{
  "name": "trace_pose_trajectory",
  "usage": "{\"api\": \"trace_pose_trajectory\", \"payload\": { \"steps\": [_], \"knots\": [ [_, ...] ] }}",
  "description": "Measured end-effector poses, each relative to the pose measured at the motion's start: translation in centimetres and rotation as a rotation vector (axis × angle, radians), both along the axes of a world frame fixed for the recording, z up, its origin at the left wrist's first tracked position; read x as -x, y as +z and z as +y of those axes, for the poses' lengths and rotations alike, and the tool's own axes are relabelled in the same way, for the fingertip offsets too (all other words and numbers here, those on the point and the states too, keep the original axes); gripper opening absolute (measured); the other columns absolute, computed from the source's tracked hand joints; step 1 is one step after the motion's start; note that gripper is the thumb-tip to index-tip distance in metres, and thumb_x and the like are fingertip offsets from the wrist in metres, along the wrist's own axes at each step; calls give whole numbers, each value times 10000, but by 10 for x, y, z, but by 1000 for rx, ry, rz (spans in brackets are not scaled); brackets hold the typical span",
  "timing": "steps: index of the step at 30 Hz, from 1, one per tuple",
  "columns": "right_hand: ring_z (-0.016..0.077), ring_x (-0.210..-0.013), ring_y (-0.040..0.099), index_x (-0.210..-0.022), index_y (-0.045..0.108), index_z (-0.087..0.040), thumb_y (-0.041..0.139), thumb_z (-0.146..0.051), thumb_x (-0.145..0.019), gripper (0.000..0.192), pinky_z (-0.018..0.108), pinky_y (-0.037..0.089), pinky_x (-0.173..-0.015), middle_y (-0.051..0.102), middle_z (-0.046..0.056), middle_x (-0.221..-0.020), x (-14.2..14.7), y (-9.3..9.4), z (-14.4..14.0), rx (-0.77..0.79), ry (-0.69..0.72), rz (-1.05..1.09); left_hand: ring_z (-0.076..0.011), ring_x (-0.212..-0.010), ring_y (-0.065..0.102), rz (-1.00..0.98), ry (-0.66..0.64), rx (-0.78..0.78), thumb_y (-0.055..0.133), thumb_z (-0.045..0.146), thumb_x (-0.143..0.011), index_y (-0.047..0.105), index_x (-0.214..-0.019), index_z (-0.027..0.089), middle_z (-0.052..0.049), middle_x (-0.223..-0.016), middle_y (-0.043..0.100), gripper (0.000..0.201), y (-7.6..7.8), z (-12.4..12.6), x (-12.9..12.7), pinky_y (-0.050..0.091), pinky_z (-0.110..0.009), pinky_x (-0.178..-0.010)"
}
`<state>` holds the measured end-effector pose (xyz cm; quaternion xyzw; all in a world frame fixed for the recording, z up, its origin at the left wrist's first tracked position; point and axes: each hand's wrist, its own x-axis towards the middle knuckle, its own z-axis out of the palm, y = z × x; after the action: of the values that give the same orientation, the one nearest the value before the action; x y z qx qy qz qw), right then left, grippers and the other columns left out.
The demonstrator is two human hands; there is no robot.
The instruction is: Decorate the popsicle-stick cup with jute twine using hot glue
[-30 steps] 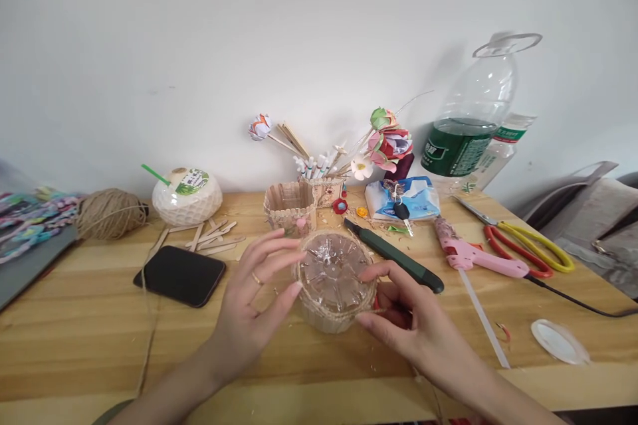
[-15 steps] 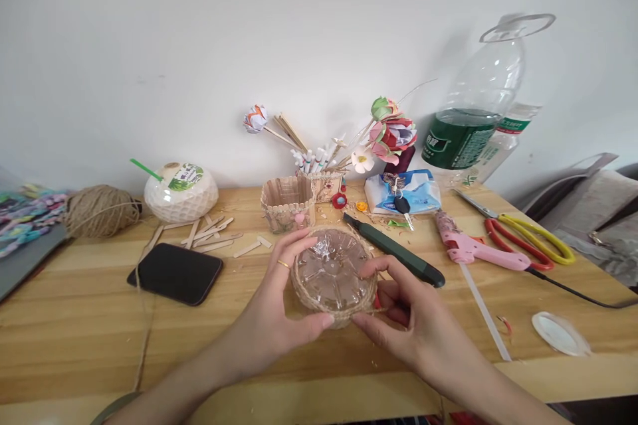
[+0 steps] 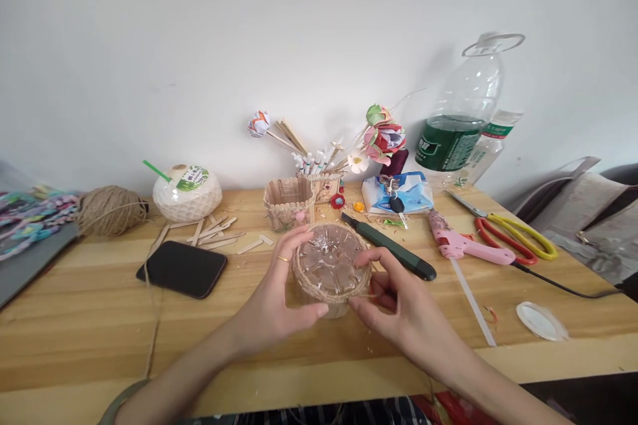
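Note:
A clear plastic bottle bottom sits upside down on the wooden table, with jute twine wound round its upper edge. My left hand curves about its left side, fingers at the back edge and thumb at the front. On the right, my right hand grips the edge between a bent index finger on top and the thumb at the front. A short twine end sticks out by that thumb. The other right fingers are curled and partly hidden.
Behind stands a popsicle-stick box. A utility knife, pink glue gun, scissors and a plastic lid lie to the right. Leftward are a phone, wooden sticks, a twine ball and a coconut.
The view has shifted slightly, so things on the right sit further left in the picture. Both hands keep almost the same hold, and the left thumb shows slightly off the twine edge.

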<state>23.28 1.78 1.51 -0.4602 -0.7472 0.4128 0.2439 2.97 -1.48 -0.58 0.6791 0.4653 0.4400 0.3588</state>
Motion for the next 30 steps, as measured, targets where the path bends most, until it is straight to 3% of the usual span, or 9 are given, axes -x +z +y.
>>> {"api": "trace_pose_trajectory", "payload": {
  "steps": [3, 12, 17, 25, 30],
  "knots": [
    [122, -507, 370, -987, 398, -245, 502, -326, -743, 278, 235, 284, -496, 362, -93, -553, -1, 1, -2, -8, 9, -12, -313, -1433, 120, -55, -35, 32, 659, 202, -721, 237, -1351, 270, -100, -1523, 142, 762, -4, 0, 3, 106, -540, -1162],
    [123, -471, 378, -1000, 382, -245, 525, -399, -765, 314, 230, 260, -476, 384, -103, -526, 5, 2, -6, -30, -26, -59, -320, -1395, 233, -178, 61, 51, 636, 179, -678, 238, -1294, 235, -135, -1483, 206, 736, -2, 2, -14, 167, -538, -1147],
    [128, -482, 412, -978, 382, -241, 521, -352, -729, 306, 233, 288, -487, 415, -97, -528, 6, 4, -5, -43, -46, -67, -311, -1437, 130, -177, 115, 25, 627, 168, -656, 239, -1288, 223, -153, -1506, 171, 744, 2, 1, -22, 109, -527, -1161],
    [132, -486, 447, -921, 378, -245, 513, -298, -672, 288, 239, 317, -504, 432, -94, -524, 12, 9, -4, -63, -68, -86, -308, -1404, 226, -134, 189, -30, 628, 156, -676, 247, -1246, 254, -143, -1471, 221, 693, 1, 0, -28, 139, -562, -1150],
    [134, -500, 466, -932, 379, -243, 519, -283, -693, 280, 237, 322, -505, 448, -93, -540, 12, 11, -5, -62, -71, -60, -290, -1426, 171, -151, 212, -84, 604, 147, -698, 239, -1226, 264, -127, -1463, 217, 652, -3, -1, -32, 151, -548, -1156]
  ]
}}
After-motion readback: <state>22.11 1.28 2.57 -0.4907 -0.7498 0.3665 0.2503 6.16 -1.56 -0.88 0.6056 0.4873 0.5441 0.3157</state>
